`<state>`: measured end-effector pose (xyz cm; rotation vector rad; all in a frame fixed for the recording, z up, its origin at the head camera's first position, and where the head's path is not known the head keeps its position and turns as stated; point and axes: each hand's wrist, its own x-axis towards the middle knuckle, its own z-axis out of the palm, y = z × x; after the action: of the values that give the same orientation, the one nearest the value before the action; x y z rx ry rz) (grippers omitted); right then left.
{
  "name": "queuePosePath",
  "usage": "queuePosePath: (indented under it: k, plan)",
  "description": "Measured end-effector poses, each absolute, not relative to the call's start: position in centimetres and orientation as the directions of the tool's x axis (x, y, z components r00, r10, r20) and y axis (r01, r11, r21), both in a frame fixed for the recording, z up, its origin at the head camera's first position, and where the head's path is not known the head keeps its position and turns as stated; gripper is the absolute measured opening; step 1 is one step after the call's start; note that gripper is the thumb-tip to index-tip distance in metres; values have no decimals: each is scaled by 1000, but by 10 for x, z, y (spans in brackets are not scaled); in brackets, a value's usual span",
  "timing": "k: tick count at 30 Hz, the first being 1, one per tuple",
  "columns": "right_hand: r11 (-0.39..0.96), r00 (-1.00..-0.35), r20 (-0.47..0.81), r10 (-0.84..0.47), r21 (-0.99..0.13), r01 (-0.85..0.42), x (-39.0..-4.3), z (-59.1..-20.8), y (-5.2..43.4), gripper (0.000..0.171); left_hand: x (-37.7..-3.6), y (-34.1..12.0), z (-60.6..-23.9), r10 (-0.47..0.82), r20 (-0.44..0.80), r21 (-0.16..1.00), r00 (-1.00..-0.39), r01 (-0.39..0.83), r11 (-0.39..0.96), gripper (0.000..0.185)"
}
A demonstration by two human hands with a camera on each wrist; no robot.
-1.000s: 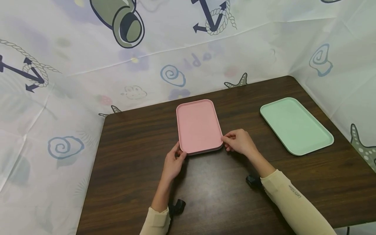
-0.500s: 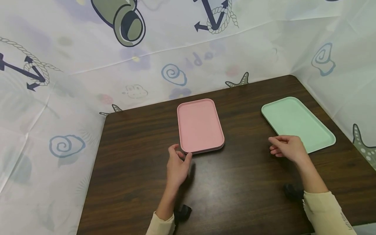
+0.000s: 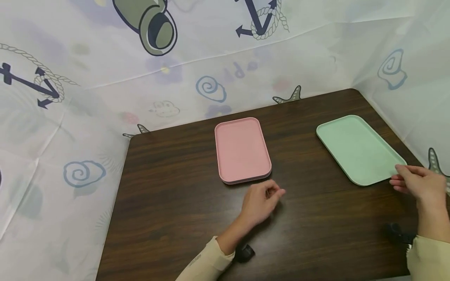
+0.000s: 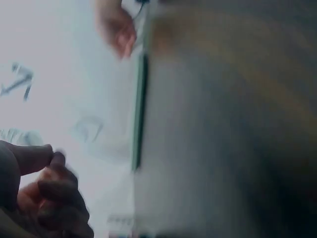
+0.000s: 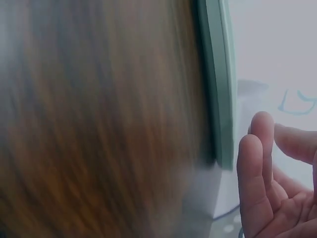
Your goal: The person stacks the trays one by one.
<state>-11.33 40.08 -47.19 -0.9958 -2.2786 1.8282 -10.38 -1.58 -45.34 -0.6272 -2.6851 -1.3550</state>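
Note:
A pink tray (image 3: pixel 242 150) lies near the table's middle, with a darker edge showing beneath its front rim. To its right is a pale green tray (image 3: pixel 358 150), lying flat and seen edge-on in the right wrist view. My left hand (image 3: pixel 261 203) hovers just in front of the pink tray, its fingers loosely bent around nothing. My right hand (image 3: pixel 420 183) is at the green tray's near right corner, thumb by the rim; in the right wrist view the fingers (image 5: pixel 252 168) look relaxed and beside the tray edge, with no clear grip.
Both trays lie on a dark wood-grain table (image 3: pixel 168 203). White fabric with sea motifs (image 3: pixel 218 54) hangs behind the table and along its sides. A black wrist device (image 3: pixel 244 253) is strapped under my left forearm.
My right hand has left the pink tray's corner and moved right to the green tray. My left hand has let go of the pink tray and shifted right. Both trays stay in place.

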Motion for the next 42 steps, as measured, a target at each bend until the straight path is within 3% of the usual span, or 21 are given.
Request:
queuePosePath:
  k: [3,7,9,12,15,18,23,28,42]
  plan:
    - [57,-766,-349,539,-893,447,-113,-474,413,17,-107,17,-460,485,140,778,-863,399,486,21]
    - [12,-749,-372,549,-892,452,-113,-479,422,61,-115,59,-464,622,-99,820,-777,290,493,32]
    - [8,-748,-386,539,-886,464,-113,-481,425,73,-118,78,-464,641,-228,852,-733,169,496,44]
    - [16,-757,-391,524,-884,468,-116,-483,428,75,-125,105,-464,622,-381,883,-684,-70,464,58]
    - [67,-775,-383,503,-877,477,-119,-484,429,75,-134,127,-467,570,-469,874,-675,-261,410,64]
    - [144,-790,-377,484,-856,497,-123,-484,430,73,-142,143,-472,541,-503,862,-674,-347,369,65]
    - [178,-804,-378,460,-847,500,-128,-484,434,70,-150,161,-480,554,-502,865,-664,-390,316,63]
    - [204,-797,-390,461,-828,523,-129,-487,435,67,-155,174,-488,581,-478,878,-658,-364,311,60]
    - [285,-819,-365,443,-809,514,-122,-490,430,60,-159,171,-491,501,-420,905,-756,-307,296,44]
